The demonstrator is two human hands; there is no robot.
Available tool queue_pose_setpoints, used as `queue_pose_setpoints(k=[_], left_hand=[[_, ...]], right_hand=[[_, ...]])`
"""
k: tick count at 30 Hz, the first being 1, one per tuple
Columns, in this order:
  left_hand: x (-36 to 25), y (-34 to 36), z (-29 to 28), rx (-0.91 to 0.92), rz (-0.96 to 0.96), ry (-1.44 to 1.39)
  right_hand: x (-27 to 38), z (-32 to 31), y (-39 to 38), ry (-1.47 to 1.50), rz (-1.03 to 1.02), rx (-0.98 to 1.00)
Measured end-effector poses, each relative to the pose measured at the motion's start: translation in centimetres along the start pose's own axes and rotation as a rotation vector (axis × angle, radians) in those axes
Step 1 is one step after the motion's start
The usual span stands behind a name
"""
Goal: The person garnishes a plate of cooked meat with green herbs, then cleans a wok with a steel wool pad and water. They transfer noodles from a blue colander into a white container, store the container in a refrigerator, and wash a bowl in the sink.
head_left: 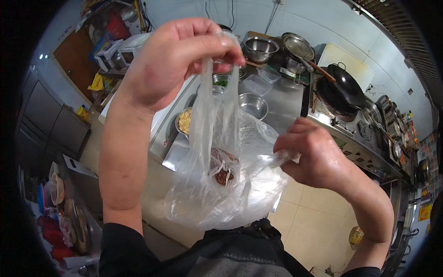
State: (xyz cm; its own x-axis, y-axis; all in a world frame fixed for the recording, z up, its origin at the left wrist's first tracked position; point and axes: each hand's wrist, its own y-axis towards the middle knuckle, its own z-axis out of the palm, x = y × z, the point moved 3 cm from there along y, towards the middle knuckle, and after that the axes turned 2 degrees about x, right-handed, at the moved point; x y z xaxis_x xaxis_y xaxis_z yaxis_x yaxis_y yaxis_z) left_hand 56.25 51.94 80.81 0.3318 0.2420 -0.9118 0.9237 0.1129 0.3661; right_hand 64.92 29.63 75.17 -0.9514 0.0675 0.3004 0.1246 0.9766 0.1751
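A clear plastic bag [198, 203] hangs in front of my chest. Raised high, my left hand [173, 60] is closed around the bag's looped handles at the top. My right hand [311, 152], lower and to the right, grips a bunched part of the bag's side in a fist and stretches it outward. Through the film, and partly covered by its folds, shows a small lot of reddish-brown grains [223, 177]; their exact kind is not clear.
Beyond the bag, a steel counter carries a bowl of pale yellow slices [184, 121], an unfilled-looking steel bowl [254, 106], clear plastic tubs [257, 85] and a larger metal bowl [260, 49]. A black wok [346, 85] sits on the stove at the right.
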Motion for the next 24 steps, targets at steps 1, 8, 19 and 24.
queue_pose_setpoints(k=[1, 8, 19, 24], left_hand=[[-0.1, -0.2, 0.9, 0.103, 0.024, -0.057], [-3.4, -0.7, 5.3, 0.236, 0.035, 0.132], [6.7, -4.1, 0.0, -0.123, 0.457, 0.080], [24.5, -1.5, 10.2, -0.215, -0.321, -0.527]], right_hand=[[0.0, -0.9, 0.1, 0.086, -0.036, -0.171], [0.0, -5.6, 3.7, 0.475, 0.219, -0.282], [0.9, -13.5, 1.6, 0.423, 0.476, -0.210], [3.0, -14.9, 0.5, 0.519, 0.233, -0.192]])
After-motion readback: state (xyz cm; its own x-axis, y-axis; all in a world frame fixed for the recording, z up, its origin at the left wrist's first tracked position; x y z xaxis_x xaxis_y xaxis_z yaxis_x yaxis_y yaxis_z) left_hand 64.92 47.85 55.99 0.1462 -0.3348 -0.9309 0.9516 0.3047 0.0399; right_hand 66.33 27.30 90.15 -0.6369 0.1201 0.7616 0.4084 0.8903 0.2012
